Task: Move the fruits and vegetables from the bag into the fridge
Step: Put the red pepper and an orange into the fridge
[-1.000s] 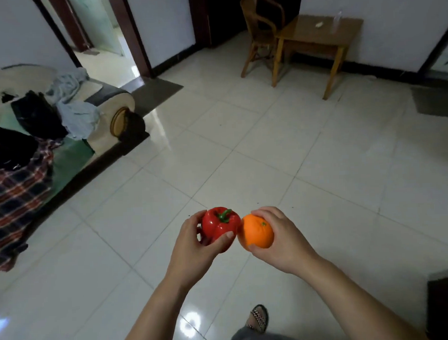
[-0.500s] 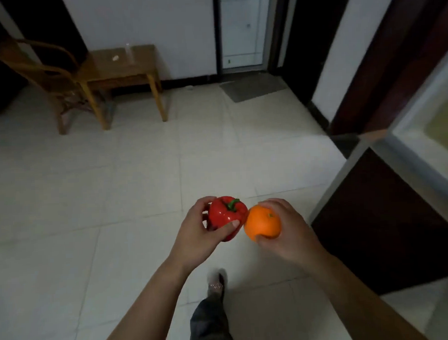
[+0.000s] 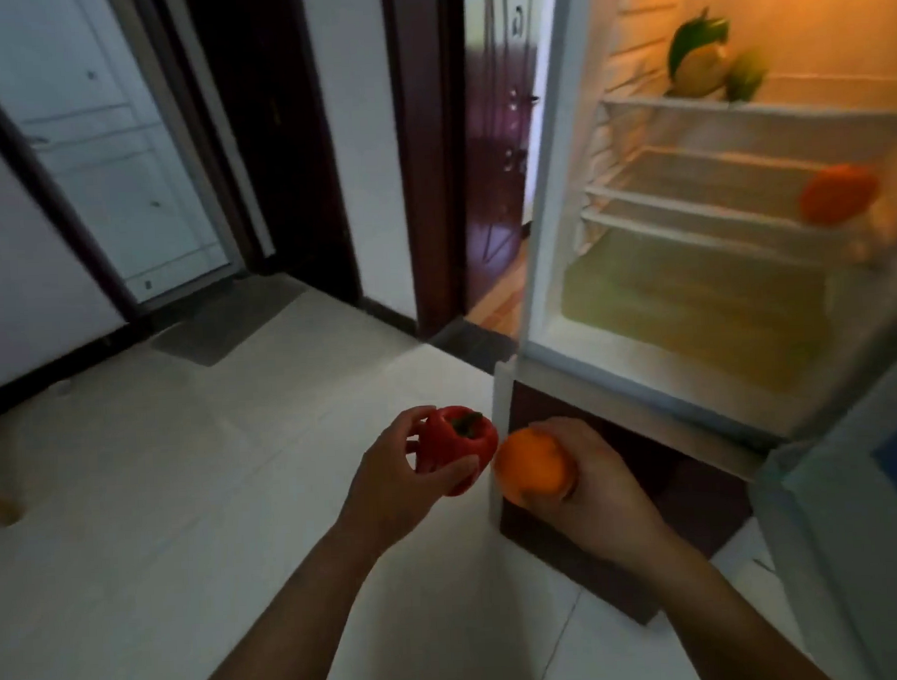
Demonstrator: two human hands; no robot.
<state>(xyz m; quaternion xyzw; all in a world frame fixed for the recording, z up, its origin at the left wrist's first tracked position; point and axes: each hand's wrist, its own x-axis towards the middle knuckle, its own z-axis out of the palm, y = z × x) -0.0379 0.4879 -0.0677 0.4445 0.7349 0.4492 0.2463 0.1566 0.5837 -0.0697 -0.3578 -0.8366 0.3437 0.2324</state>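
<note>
The left hand [image 3: 401, 475] is closed around a red pepper [image 3: 456, 445], the right hand [image 3: 596, 480] around an orange [image 3: 531, 462], near the open fridge [image 3: 548, 191] at right.

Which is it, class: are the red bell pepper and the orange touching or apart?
Cannot tell. In the head view the red bell pepper and the orange sit edge to edge, but motion blur hides any contact or gap.
</note>
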